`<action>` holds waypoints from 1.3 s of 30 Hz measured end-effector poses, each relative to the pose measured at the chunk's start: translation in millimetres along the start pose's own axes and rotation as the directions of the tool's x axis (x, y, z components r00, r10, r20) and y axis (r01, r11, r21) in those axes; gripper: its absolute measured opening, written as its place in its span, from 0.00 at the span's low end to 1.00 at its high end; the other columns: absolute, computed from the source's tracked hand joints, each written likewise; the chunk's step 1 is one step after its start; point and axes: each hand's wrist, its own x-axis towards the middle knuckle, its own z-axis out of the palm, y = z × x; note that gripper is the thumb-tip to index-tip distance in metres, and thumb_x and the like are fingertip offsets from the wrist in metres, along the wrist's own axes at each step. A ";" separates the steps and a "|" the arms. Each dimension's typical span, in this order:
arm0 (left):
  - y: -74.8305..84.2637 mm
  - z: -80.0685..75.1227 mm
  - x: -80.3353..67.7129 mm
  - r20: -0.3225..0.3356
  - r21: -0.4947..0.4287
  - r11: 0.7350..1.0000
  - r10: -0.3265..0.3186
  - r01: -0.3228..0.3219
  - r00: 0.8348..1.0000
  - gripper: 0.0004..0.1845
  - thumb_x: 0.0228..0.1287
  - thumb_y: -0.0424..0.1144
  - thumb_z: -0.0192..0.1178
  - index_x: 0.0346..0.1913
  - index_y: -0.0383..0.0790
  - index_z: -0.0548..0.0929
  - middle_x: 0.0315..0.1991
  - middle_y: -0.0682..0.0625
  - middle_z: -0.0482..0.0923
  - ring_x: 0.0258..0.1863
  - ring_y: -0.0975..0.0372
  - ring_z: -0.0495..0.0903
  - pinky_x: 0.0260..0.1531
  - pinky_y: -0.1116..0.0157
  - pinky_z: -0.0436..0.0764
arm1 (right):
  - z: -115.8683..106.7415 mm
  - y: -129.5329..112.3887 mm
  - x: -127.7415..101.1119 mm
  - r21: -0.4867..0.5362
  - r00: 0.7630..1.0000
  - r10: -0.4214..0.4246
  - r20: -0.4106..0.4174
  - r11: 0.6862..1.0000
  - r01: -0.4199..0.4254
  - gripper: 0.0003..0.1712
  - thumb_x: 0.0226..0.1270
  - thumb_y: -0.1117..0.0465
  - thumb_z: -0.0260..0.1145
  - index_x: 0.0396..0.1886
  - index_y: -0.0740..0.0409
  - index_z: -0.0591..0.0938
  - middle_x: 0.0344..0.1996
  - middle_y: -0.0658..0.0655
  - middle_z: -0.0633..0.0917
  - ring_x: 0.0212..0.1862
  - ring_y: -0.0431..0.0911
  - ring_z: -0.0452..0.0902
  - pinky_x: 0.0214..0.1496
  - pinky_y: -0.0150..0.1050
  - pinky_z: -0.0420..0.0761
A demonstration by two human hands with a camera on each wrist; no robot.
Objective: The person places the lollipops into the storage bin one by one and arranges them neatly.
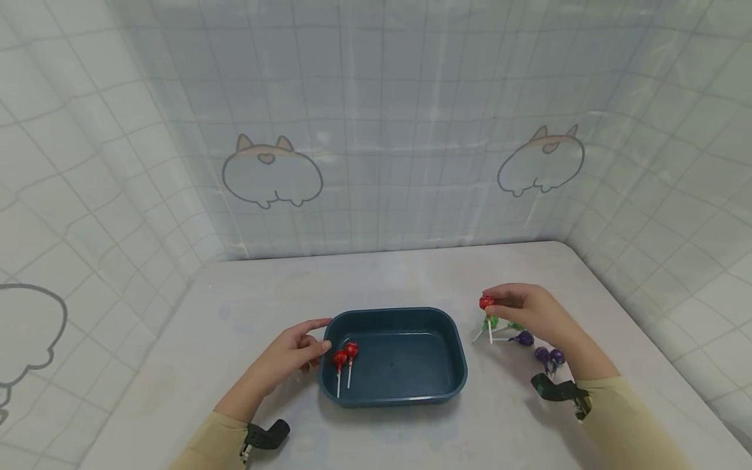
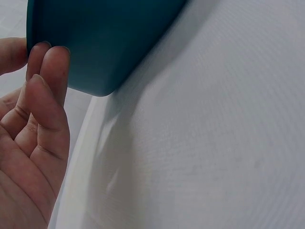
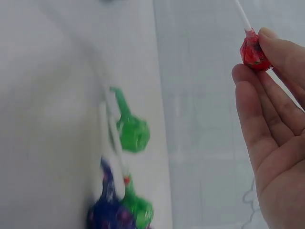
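Note:
A red lollipop (image 1: 487, 302) is pinched by its wrapped head between the thumb and fingertips of my right hand (image 1: 525, 309), its white stick pointing down in the head view. The same lollipop (image 3: 254, 53) shows clear of the table in the right wrist view. My left hand (image 1: 296, 350) holds the left rim of a dark blue plastic tray (image 1: 392, 400), the thumb over the edge and fingertips (image 2: 55, 62) against the outer wall. Two red lollipops (image 1: 340, 358) lie at the tray's left end, sticks toward me.
Below and beside my right hand lie green lollipops (image 3: 133, 135) and a purple lollipop (image 1: 525, 338). Two more purple lollipops (image 1: 542, 354) lie nearer the right wrist. The white table (image 1: 282, 281) backs onto a grid-patterned curtain (image 1: 405, 163).

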 end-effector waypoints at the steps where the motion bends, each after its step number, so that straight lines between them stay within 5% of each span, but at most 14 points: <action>1: -0.7 0.1 0.1 0.000 0.000 1.000 -0.001 0.001 1.000 0.31 0.68 0.45 0.64 0.71 0.44 0.69 0.30 0.45 0.82 0.31 0.47 0.80 0.25 0.59 0.79 | 1.9 -2.0 1.9 0.008 1.000 -0.001 0.006 1.000 0.001 0.26 0.62 0.44 0.72 0.55 0.52 0.84 0.46 0.49 0.87 0.48 0.44 0.83 0.47 0.37 0.82; 8: 1.2 -0.2 -1.3 -0.005 0.003 1.000 -0.004 0.004 1.000 0.31 0.68 0.46 0.64 0.71 0.43 0.69 0.30 0.45 0.81 0.31 0.48 0.80 0.25 0.59 0.79 | 15.2 -21.6 13.3 0.021 0.998 0.004 0.067 1.000 -0.006 0.25 0.61 0.43 0.72 0.54 0.49 0.86 0.43 0.47 0.87 0.46 0.42 0.83 0.47 0.37 0.82; 16: 5.5 -0.5 -4.4 -0.007 -0.011 1.000 0.000 0.000 1.000 0.32 0.68 0.45 0.65 0.71 0.43 0.69 0.30 0.45 0.81 0.30 0.49 0.79 0.24 0.59 0.78 | 33.8 -45.5 33.5 0.090 0.984 -0.108 0.142 0.991 0.096 0.19 0.63 0.54 0.74 0.52 0.53 0.85 0.42 0.49 0.87 0.44 0.42 0.85 0.47 0.38 0.82; 31: 6.1 0.5 -0.4 -0.007 -0.004 1.000 -0.010 0.010 1.000 0.31 0.68 0.46 0.65 0.70 0.43 0.70 0.30 0.45 0.81 0.30 0.51 0.80 0.25 0.59 0.78 | 63.8 -91.5 65.0 0.047 0.919 -0.279 0.280 0.960 0.277 0.17 0.63 0.54 0.73 0.51 0.50 0.86 0.40 0.41 0.86 0.41 0.36 0.83 0.44 0.34 0.82; 39: 1.8 -0.3 -0.6 0.003 -0.025 1.000 -0.006 0.006 1.000 0.32 0.68 0.46 0.65 0.71 0.42 0.69 0.30 0.45 0.81 0.31 0.49 0.80 0.25 0.60 0.78 | 92.9 -108.7 77.8 0.063 0.883 -0.292 0.368 0.955 0.290 0.14 0.64 0.55 0.73 0.49 0.51 0.87 0.38 0.39 0.86 0.42 0.33 0.83 0.46 0.32 0.81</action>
